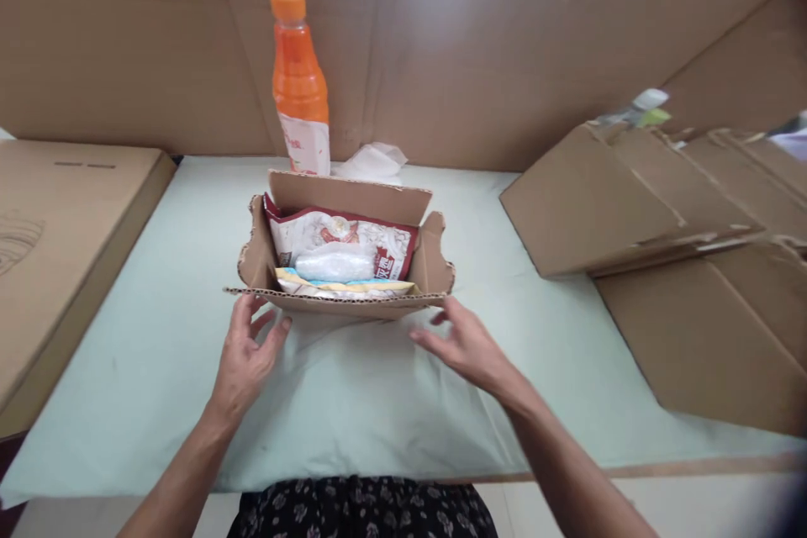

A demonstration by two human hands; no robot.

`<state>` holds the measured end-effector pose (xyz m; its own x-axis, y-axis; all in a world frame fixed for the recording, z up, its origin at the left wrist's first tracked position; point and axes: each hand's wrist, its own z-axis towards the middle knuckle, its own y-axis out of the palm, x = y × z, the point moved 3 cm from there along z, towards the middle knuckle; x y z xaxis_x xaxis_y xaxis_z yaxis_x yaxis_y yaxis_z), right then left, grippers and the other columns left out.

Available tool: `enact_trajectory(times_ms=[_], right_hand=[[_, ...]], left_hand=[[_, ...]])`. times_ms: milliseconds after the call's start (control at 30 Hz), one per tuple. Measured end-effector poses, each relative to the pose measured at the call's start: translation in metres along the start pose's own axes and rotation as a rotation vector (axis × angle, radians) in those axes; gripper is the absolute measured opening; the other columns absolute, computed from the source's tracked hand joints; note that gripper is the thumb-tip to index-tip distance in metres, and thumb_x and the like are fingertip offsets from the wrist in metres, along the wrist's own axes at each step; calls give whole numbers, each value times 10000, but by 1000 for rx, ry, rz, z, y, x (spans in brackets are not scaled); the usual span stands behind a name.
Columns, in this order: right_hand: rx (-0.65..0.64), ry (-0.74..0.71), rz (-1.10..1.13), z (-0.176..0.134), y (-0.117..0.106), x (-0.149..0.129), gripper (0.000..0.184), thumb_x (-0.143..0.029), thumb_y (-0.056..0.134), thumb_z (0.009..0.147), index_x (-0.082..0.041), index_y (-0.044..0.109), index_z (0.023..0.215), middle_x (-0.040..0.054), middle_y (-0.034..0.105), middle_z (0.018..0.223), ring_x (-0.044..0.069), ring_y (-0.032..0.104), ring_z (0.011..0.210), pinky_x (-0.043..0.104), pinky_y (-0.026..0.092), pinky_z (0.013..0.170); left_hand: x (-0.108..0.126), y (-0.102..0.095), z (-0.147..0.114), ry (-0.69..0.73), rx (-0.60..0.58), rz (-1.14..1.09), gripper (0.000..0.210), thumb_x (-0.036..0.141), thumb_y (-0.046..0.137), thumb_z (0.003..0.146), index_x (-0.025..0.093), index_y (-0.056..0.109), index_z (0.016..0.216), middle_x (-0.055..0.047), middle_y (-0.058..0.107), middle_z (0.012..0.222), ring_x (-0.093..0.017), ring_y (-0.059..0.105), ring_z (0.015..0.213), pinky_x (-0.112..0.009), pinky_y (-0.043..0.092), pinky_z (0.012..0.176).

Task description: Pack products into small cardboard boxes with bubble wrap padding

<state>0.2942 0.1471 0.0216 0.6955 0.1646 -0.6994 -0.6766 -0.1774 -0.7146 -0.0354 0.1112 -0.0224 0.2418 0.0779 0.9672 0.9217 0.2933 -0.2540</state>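
Note:
An open cardboard box (pixel 340 308) stands in the middle of the table, its flaps raised at the back and sides. Inside it lean a dark red and white food packet (pixel 403 242), a clear plastic-wrapped bundle (pixel 335 262) and a yellow and blue packet (pixel 346 289). At the front left corner is my left hand (pixel 247 353), thumb and fingers apart, its fingertips partly behind the box's front edge. My right hand (pixel 463 345) is at the front right corner, fingers spread and thumb pointing inward. Whether the fingertips press on the cardboard is hard to see.
Behind the box an orange drink bottle (pixel 301 92) stands beside a crumpled white plastic bag (pixel 375 161). A large flat carton (pixel 69 227) lies at the left. More cardboard boxes (pixel 605 193) sit at the right, with a bottle's white cap (pixel 651 99) showing above. Cardboard panels (pixel 441 42) wall the back.

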Motion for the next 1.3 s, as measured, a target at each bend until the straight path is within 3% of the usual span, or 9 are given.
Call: enact_trajectory(times_ms=[100, 200, 300, 567, 800, 900, 1000, 1133, 1300], right_hand=[[63, 20, 20, 19, 52, -17, 494, -358, 666, 849, -152, 582, 1291, 128, 713, 1090, 253, 677, 894, 379, 563, 759], [49, -36, 26, 31, 65, -36, 487, -299, 632, 878, -144, 545, 1332, 135, 704, 1136, 253, 662, 980, 379, 546, 841], [88, -28, 8, 11, 49, -25, 401, -284, 616, 890, -152, 579, 1266, 125, 709, 1098, 252, 659, 981, 374, 542, 847], [470, 202, -69, -115, -21, 43, 151, -329, 601, 887, -220, 635, 986, 96, 703, 941, 249, 660, 818, 378, 576, 719], [543, 140, -54, -117, -25, 35, 238, -312, 575, 896, -213, 635, 1104, 127, 724, 1069, 284, 681, 968, 411, 586, 804], [604, 319, -41, -144, -38, 60, 209, -384, 583, 894, -208, 635, 993, 118, 722, 942, 260, 679, 796, 385, 574, 677], [711, 549, -67, -195, -54, 93, 311, -515, 613, 855, -204, 611, 863, 106, 697, 791, 257, 656, 663, 391, 541, 593], [922, 675, 76, -248, -51, 117, 503, -556, 635, 856, -163, 610, 1170, 169, 725, 1052, 294, 719, 878, 377, 573, 627], [956, 610, 369, -252, -17, 128, 780, -529, 678, 871, -206, 395, 1522, 204, 614, 1351, 286, 688, 1117, 452, 600, 892]], left_hand=[[-2, -4, 14, -36, -6, -108, 524, 481, 783, 769, 223, 604, 1189, -78, 642, 1226, -254, 608, 1192, -390, 575, 967], [3, -19, 21, -50, 70, -160, 515, 493, 810, 739, 212, 621, 1126, -54, 655, 1152, -224, 633, 1058, -340, 618, 817], [11, -7, 14, -27, 69, -155, 480, 465, 819, 752, 211, 639, 1117, -38, 661, 1106, -213, 628, 1065, -331, 611, 851], [34, 116, -37, 4, -282, -187, 501, 522, 773, 801, 191, 646, 1155, -88, 701, 1167, -257, 639, 1185, -382, 548, 1011], [56, 121, -27, 42, -245, -157, 452, 493, 793, 786, 200, 657, 1103, -59, 707, 1112, -239, 651, 1124, -372, 572, 963], [64, 165, -27, 79, -388, -176, 426, 470, 782, 793, 189, 662, 1090, -67, 703, 1100, -236, 643, 1107, -355, 581, 917], [71, 240, -40, 109, -625, -237, 421, 469, 726, 829, 180, 649, 1125, -98, 693, 1149, -256, 642, 1133, -394, 577, 938], [75, 329, -79, 131, -832, -397, 704, 438, 717, 803, 163, 476, 1405, -218, 451, 1524, -348, 470, 1404, -475, 527, 1049], [65, 368, -134, 233, -1047, -371, 851, 279, 659, 802, 199, 280, 1560, -207, 150, 1685, -375, 277, 1536, -502, 502, 1093]])
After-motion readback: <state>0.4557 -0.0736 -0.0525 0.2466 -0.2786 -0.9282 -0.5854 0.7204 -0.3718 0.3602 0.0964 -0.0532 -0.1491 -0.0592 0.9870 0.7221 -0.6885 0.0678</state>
